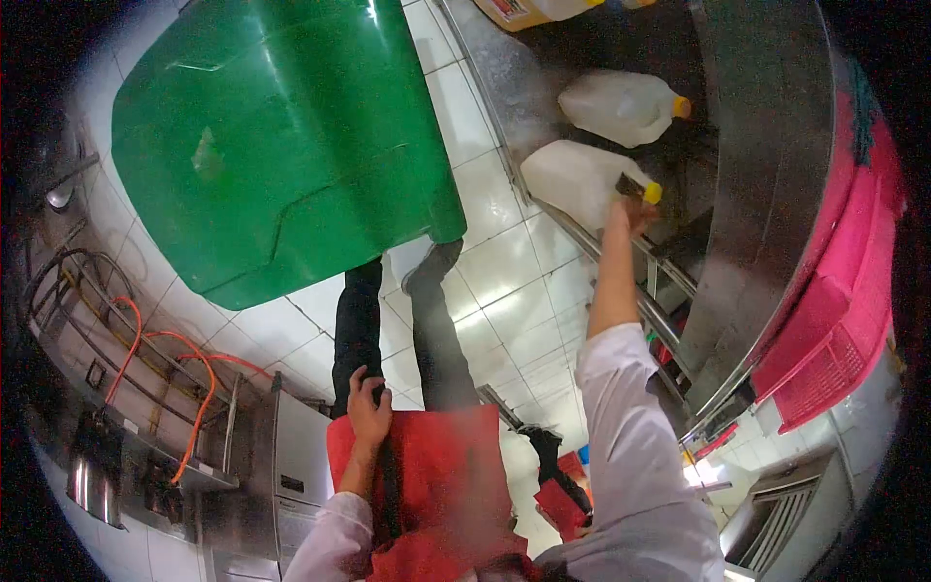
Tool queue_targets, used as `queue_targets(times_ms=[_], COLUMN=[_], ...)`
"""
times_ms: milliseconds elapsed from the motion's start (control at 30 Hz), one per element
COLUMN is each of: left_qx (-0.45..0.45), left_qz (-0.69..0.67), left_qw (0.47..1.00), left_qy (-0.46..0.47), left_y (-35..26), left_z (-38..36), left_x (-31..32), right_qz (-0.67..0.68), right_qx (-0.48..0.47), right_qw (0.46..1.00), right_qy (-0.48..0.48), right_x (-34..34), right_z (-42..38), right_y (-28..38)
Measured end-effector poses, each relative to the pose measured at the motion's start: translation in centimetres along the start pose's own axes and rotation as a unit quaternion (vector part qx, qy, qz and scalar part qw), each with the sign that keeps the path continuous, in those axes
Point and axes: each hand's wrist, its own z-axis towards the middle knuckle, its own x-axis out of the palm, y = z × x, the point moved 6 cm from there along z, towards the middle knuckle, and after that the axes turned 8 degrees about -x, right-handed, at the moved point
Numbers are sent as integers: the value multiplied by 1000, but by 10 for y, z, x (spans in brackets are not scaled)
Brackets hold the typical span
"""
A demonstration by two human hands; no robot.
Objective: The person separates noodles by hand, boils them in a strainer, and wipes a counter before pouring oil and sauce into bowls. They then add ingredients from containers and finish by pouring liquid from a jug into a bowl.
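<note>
My right hand (635, 213) reaches to the neck end of a whitish plastic jug (572, 179) with a yellow cap (653, 193). Its fingers close at the handle beside the cap, partly hidden. That jug lies on its side on a dark metal shelf. Just beyond it lies a second translucent jug (621, 107) with an orange-yellow cap. My left hand (369, 407) hangs low at the top edge of my red apron (436, 466), in front of a dark trouser leg. Its fingers are loosely curved and apart, with no held object visible.
A large green plastic bin (291, 145) stands ahead on the white tiled floor (504, 272). At the right is a pink plastic crate (829, 373). Orange hoses (199, 388) and metal equipment line the left side. Another container with yellow liquid (543, 10) lies at the top.
</note>
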Motion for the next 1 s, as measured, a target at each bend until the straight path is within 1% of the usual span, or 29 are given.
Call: queue_targets(times_ms=[133, 233, 300, 467, 533, 600, 667, 733, 767, 800, 833, 867, 900, 933, 967, 1000], left_qx=[11, 4, 4, -5, -25, -23, -21, 32, -2, -7, -6, -4, -3, -10, -17, -15], left_qz=[23, 3, 7, 0, -27, -14, 3, 14, 13, 15, -4, -24, -26, -25, -24, -25], left_qw=[1000, 1000, 1000, 1000, 999, 999, 1000, 999, 1000, 1000, 1000, 1000, 1000, 1000, 1000, 1000], left_qy=[-4, -2, -2, -5, 24, 23, 22, -5, -2, -3, -3, -4, -7, -5, -3, -3], left_y=[-6, -9, -10, -20, -27, -25, -25, -34, -33, -32, -33, -34, -34, -32, -31, -32], left_z=[3, 5, 6, 8, 8, 9, 10, 10, 10, 9, 9, 9, 9, 9, 10, 11], left_x=[-3, -4, -5, -7, -7, -1, 2, 0, 3, 2, 3, 3, 5, 6, 7, 8], right_qz=[17, 42, 143, 258, 337, 428, 493, 524, 534, 534, 584, 617, 644, 646, 749, 822], right_qx=[5, 5, 71, 61, 51, 44, 31, 10, 1, 2, 156, 305, 267, 265, 200, 128], right_qw=[999, 997, 983, 953, 928, 894, 865, 852, 845, 845, 796, 725, 716, 714, 610, 485], right_qy=[-42, -69, -94, -145, -149, -130, -93, -22, 21, 27, 32, 35, 50, 49, 162, 269], right_x=[-7, -12, -14, -19, -23, -33, -49, -77, -94, -100, -95, -88, -58, -61, -61, -69], right_z=[24, 33, 45, 49, 36, 0, -55, -107, -123, -134, -146, -159, -149, -150, -152, -158], right_y=[-12, -18, -37, -46, -52, -55, -62, -56, -49, -50, -63, -73, -108, -110, -90, -66])
